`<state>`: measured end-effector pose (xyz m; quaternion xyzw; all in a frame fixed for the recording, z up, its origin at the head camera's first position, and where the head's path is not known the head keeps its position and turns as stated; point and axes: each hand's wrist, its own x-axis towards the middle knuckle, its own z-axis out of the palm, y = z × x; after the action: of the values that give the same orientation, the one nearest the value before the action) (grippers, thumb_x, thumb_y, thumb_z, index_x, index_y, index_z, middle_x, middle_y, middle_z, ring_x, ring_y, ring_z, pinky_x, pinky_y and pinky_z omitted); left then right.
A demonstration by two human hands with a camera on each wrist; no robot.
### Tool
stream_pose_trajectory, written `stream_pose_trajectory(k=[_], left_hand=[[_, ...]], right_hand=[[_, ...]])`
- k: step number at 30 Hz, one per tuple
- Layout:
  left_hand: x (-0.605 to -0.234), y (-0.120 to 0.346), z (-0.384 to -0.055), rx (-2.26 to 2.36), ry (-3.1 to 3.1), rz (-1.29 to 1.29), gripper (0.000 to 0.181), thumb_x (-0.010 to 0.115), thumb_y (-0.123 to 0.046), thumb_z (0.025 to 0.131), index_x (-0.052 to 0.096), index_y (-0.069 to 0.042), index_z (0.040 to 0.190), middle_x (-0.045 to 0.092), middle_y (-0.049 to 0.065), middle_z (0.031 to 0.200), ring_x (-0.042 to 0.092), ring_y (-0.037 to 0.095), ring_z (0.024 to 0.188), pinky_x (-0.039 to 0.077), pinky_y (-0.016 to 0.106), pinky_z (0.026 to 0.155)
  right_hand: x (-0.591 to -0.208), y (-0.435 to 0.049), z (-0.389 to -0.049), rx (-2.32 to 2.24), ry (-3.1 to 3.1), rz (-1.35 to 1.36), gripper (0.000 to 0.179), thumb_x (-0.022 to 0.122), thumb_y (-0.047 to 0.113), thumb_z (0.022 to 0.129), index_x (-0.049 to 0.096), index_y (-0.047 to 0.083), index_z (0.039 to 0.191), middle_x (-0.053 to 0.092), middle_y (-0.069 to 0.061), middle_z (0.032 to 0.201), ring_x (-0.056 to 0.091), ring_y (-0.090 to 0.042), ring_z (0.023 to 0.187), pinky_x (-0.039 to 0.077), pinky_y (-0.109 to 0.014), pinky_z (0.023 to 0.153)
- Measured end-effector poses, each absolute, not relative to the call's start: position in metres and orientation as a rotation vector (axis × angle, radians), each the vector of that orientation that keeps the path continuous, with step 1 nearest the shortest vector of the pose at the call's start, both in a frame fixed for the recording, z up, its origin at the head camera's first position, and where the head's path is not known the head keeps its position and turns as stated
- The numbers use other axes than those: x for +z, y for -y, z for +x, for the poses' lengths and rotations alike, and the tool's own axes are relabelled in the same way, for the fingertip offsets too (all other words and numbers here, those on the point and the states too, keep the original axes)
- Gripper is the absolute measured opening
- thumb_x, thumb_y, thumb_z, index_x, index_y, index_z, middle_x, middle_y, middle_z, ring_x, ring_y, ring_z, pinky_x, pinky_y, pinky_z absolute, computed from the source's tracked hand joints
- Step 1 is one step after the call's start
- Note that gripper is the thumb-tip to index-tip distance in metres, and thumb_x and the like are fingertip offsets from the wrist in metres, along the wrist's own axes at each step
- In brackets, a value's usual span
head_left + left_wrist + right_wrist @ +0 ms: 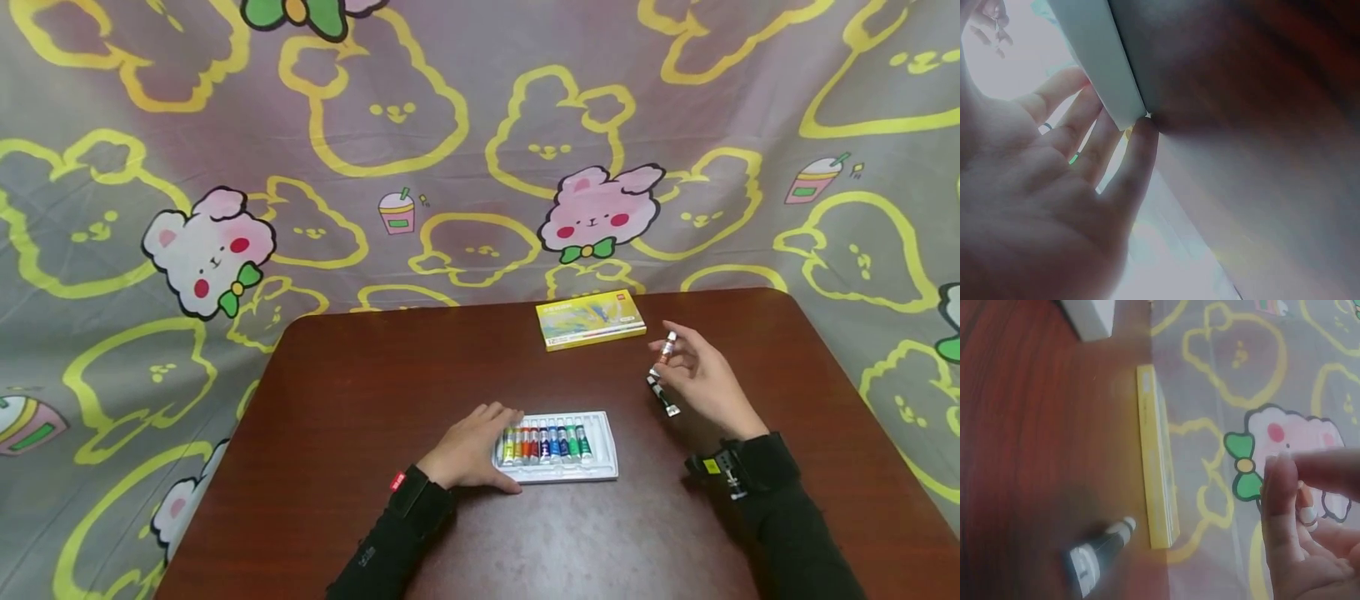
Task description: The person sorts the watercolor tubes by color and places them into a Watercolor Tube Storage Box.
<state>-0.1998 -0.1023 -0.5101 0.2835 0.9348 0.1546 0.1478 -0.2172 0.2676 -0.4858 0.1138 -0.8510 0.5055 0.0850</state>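
My left hand (471, 448) holds the left end of a white plastic tray (606, 446), fingers along the far side and thumb at the near edge. In the left wrist view its fingers lie against the tray's (1094, 59) corner. Several small paint tubes (547, 443), yellow through red and blue to green, lie in a row in the tray. To the right, above the table, my right hand (705, 379) pinches a small paint tube (667, 348) with a brownish-orange label. A black paint tube (663, 396) lies on the table just below that hand.
A flat yellow box (591, 320) lies near the table's back edge. The brown table (360, 375) has rounded far corners. Behind it hangs a grey cloth (480, 192) with yellow outlines and cartoon rabbits.
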Motion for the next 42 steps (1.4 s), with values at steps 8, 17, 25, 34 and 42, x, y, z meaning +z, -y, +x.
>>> stream_pose_trajectory(k=[8, 17, 25, 34, 42], left_hand=[[-0.509, 0.102, -0.199, 0.442, -2.679, 0.811, 0.105, 0.082, -0.063, 0.06, 0.041, -0.022, 0.148, 0.05, 0.0, 0.137, 0.042, 0.018, 0.118, 0.048, 0.048, 0.099], [-0.508, 0.102, -0.2, 0.434, -2.69, 0.836, 0.105, 0.082, -0.064, 0.059, 0.042, -0.022, 0.147, 0.051, -0.001, 0.136, 0.042, 0.016, 0.116, 0.049, 0.045, 0.098], [-0.51, 0.103, -0.201, 0.425, -2.693, 0.841, 0.106, 0.082, -0.064, 0.059, 0.041, -0.022, 0.147, 0.05, -0.001, 0.137, 0.042, 0.016, 0.117, 0.049, 0.046, 0.098], [-0.51, 0.102, -0.2, 0.427, -2.687, 0.843, 0.106, 0.082, -0.064, 0.06, 0.041, -0.022, 0.148, 0.05, -0.001, 0.137, 0.042, 0.016, 0.117, 0.049, 0.045, 0.098], [-0.508, 0.102, -0.2, 0.424, -2.693, 0.84, 0.106, 0.083, -0.062, 0.06, 0.041, -0.021, 0.147, 0.05, -0.001, 0.136, 0.042, 0.016, 0.116, 0.049, 0.045, 0.098]], right_hand=[[-0.486, -0.264, -0.215, 1.825, 2.487, 0.266, 0.064, 0.072, 0.008, 0.087, 0.033, 0.003, 0.138, 0.062, -0.02, 0.122, 0.066, -0.016, 0.088, 0.056, -0.015, 0.072], [-0.484, -0.265, -0.215, 1.893, 2.481, 0.251, 0.063, 0.074, 0.009, 0.086, 0.04, 0.006, 0.139, 0.06, -0.004, 0.123, 0.066, -0.018, 0.088, 0.058, -0.019, 0.072], [-0.483, -0.264, -0.215, 1.789, 2.517, 0.338, 0.064, 0.077, 0.006, 0.081, 0.049, 0.016, 0.138, 0.055, -0.012, 0.115, 0.069, -0.024, 0.084, 0.06, -0.026, 0.067], [-0.493, -0.239, -0.212, 1.604, 2.656, 0.461, 0.064, 0.08, 0.005, 0.077, 0.054, 0.014, 0.135, 0.062, -0.013, 0.105, 0.068, -0.016, 0.079, 0.057, -0.021, 0.064], [-0.506, -0.204, -0.204, 1.447, 2.838, 0.649, 0.06, 0.084, 0.008, 0.073, 0.06, 0.008, 0.129, 0.067, -0.008, 0.095, 0.062, -0.011, 0.071, 0.058, -0.024, 0.065]])
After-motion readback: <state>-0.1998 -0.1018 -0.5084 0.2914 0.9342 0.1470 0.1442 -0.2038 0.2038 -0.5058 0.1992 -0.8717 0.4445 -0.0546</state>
